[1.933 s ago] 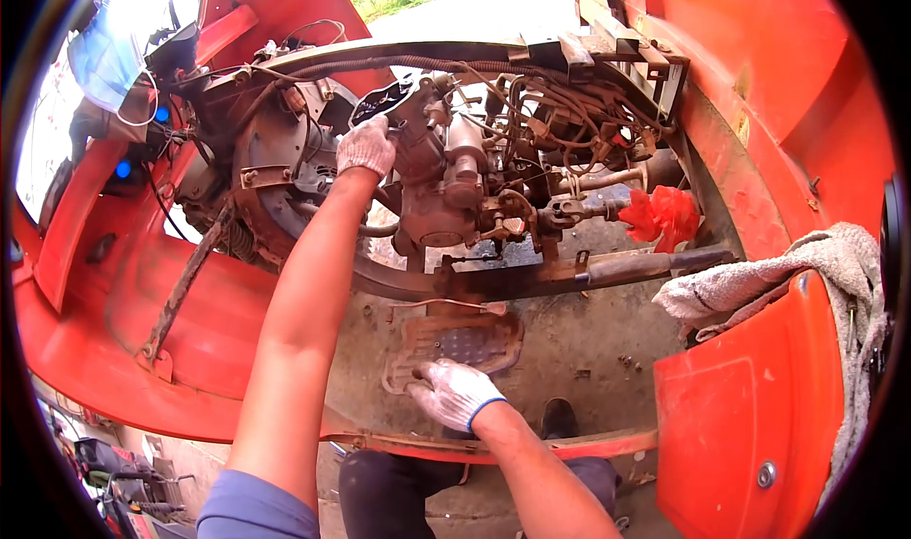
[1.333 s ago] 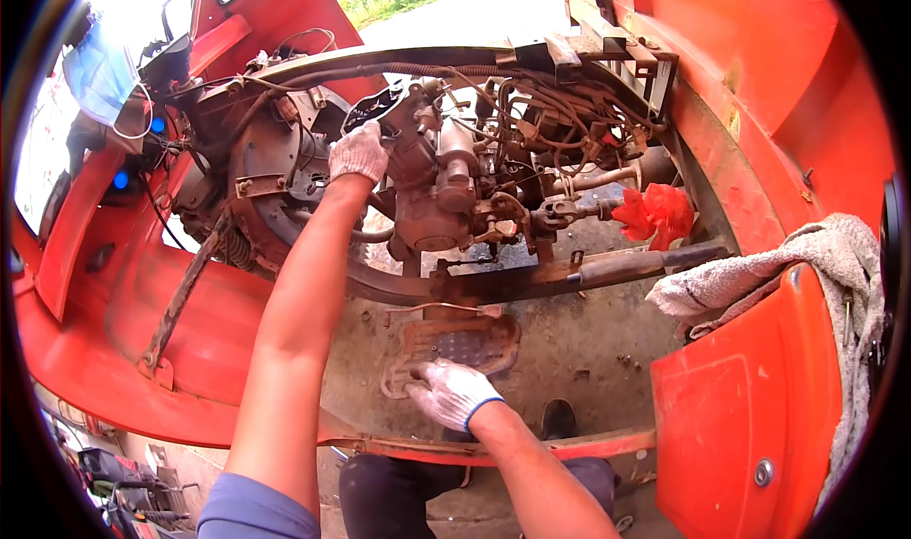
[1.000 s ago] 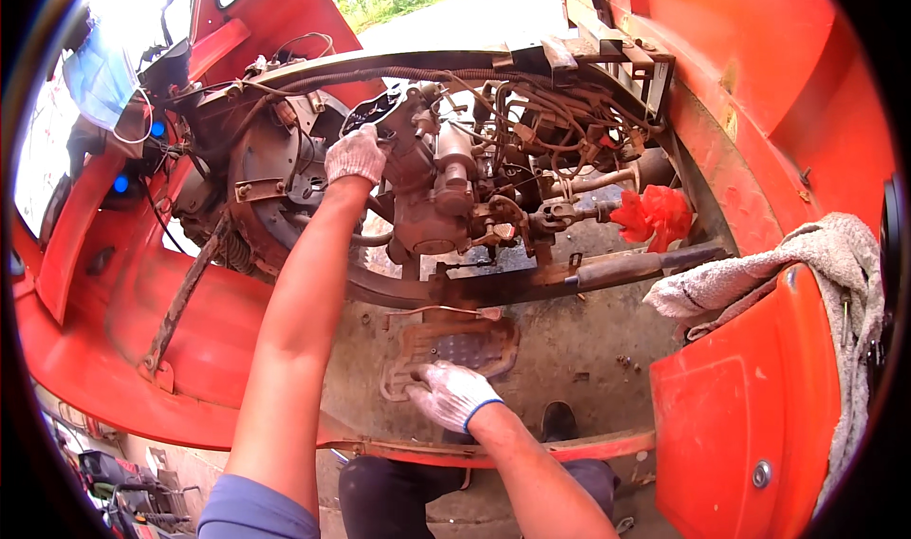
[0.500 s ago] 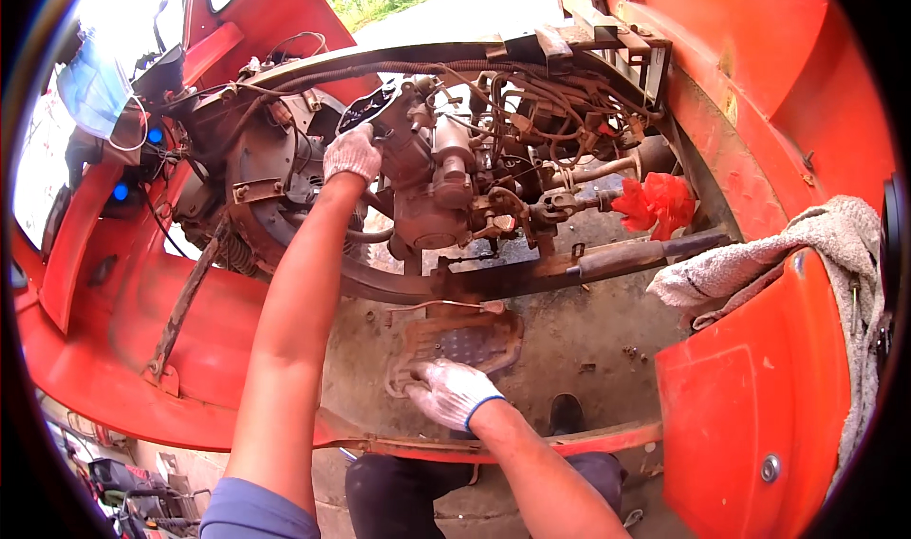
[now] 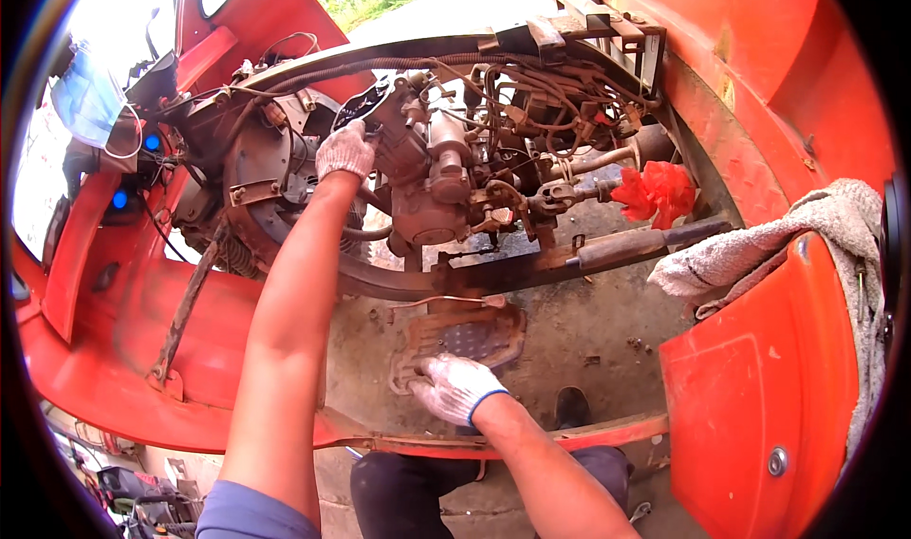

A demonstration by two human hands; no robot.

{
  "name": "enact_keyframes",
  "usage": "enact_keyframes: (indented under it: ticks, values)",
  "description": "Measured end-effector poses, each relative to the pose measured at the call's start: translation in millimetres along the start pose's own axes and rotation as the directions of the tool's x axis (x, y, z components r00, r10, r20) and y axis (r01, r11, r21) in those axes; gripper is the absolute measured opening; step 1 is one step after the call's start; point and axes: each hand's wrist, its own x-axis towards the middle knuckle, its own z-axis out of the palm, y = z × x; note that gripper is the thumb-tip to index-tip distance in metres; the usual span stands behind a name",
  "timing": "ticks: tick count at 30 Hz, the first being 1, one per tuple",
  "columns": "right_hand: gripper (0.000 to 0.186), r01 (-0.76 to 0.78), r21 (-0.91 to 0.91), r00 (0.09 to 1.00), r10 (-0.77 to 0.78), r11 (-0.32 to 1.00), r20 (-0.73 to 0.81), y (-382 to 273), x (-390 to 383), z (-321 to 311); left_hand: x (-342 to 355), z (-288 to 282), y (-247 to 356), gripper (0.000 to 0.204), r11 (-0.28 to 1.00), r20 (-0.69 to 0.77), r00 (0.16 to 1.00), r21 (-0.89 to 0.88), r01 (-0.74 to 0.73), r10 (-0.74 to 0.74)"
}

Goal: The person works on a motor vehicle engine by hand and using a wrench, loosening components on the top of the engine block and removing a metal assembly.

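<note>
An engine (image 5: 427, 188), brown with grime, lies in the frame of a red vehicle. My left hand (image 5: 345, 152), in a knitted glove, rests against the engine's left side, just below an open cavity (image 5: 359, 107) with a pale metal rim. Its fingers curl at the casing, and their tips are hidden. Lower down, my gloved right hand (image 5: 458, 387) has its fingers bent together over the left end of a dirty brown flat piece with a raised rim (image 5: 508, 344). Whether the fingers grip that piece cannot be made out.
A dark frame rail (image 5: 512, 275) runs between the engine and me. Cables (image 5: 560, 102) tangle at the engine's back right. A red bag (image 5: 655, 195) hangs by the shaft. A grey towel (image 5: 807, 221) drapes over the red panel (image 5: 759, 359) at right.
The view has shifted slightly. Both hands keep nearly the same places, the left at the engine and the right over the flat piece.
</note>
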Motion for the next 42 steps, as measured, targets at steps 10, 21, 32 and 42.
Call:
enact_keyframes:
  ticks: [10,21,32,42]
  values:
    - [0.045,0.013,-0.016,1.000,-0.013,1.000,0.007,2,3,3,4,11,-3,0.034,0.999,-0.049,0.999,-0.039,-0.014,0.012]
    - [0.044,0.013,-0.002,0.999,-0.013,1.000,0.033,7,8,11,5,12,-9,0.032,0.999,-0.073,0.997,-0.020,-0.039,0.037]
    - [0.048,0.011,0.005,0.999,-0.012,1.000,0.052,-4,1,-3,0,8,-7,0.034,0.999,-0.067,0.997,-0.028,-0.026,0.024]
    - [0.043,-0.050,-0.023,0.994,0.048,0.998,-0.101,13,3,23,-2,-1,-1,0.031,0.997,-0.014,1.000,-0.071,-0.005,0.004]
